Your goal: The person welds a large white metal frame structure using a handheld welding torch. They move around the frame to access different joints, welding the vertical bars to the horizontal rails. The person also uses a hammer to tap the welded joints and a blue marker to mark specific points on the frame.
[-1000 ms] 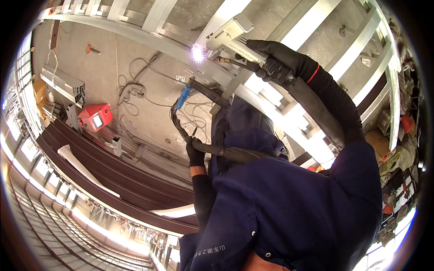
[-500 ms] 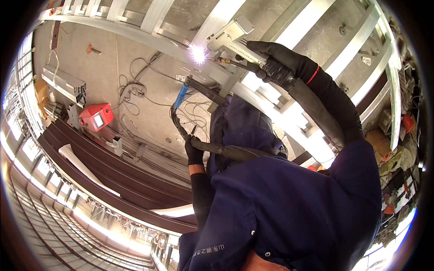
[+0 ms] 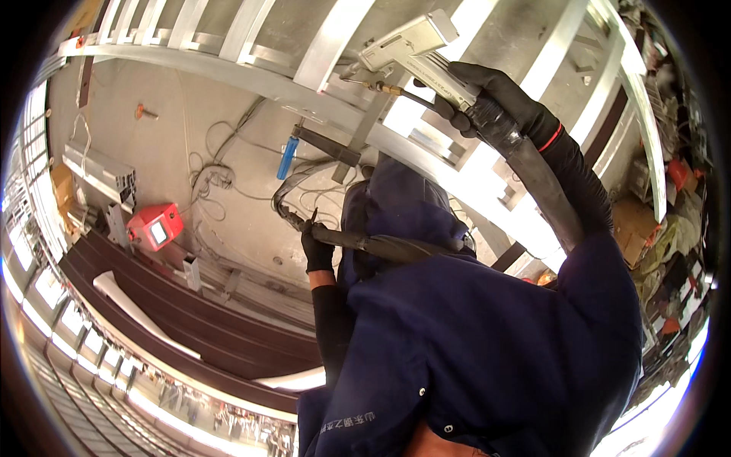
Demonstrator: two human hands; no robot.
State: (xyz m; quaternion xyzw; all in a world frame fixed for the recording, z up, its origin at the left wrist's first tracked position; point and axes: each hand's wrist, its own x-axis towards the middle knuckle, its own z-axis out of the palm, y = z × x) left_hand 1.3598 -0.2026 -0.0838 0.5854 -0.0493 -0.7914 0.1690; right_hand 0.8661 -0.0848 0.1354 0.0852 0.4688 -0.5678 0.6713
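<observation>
My right hand (image 3: 487,95), in a black glove, grips a grey hand-held welding gun (image 3: 407,46) raised against a frame of silver metal rails (image 3: 228,76). The gun's thin nozzle (image 3: 377,87) points at a rail, and no spark shows at its tip. A thick black hose (image 3: 533,175) runs from the gun down along my right sleeve. My left hand (image 3: 316,251), also black-gloved, is closed around the black cable (image 3: 381,245) that crosses in front of my blue hood (image 3: 400,206). A blue-handled clamp (image 3: 288,156) hangs on the frame near the nozzle.
A red welding machine (image 3: 154,226) stands on the concrete floor at the left, with loose cables (image 3: 221,179) beside it. Dark long profiles (image 3: 190,327) and a white bar (image 3: 129,308) lie below it. Boxes and clutter (image 3: 670,228) fill the right edge.
The bright welding glow at the nozzle tip has gone out. Both hands keep their grip, and the gun has shifted only slightly.
</observation>
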